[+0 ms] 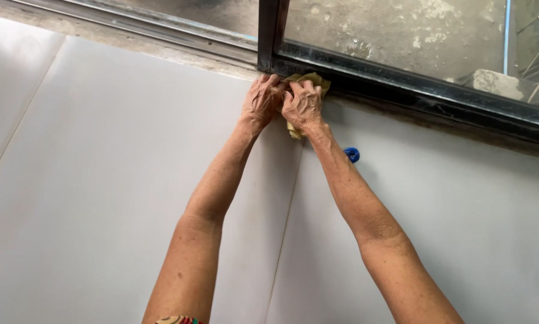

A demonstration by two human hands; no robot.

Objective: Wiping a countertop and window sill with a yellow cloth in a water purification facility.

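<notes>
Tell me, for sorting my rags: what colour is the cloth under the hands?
Pale yellow cloth, clearest in the head view.

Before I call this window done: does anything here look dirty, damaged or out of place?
Yes. Grime darkens the wall just under the black frame, right of both hands pressing a yellow cloth. A small blue thing sits oddly on the wall; I cannot tell what it is.

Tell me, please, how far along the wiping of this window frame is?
Both the left hand and right hand press a yellow cloth on the black frame at its lower corner. The rail to the right looks dusty and unwiped; no cleaned stretch is clearly visible.
</notes>
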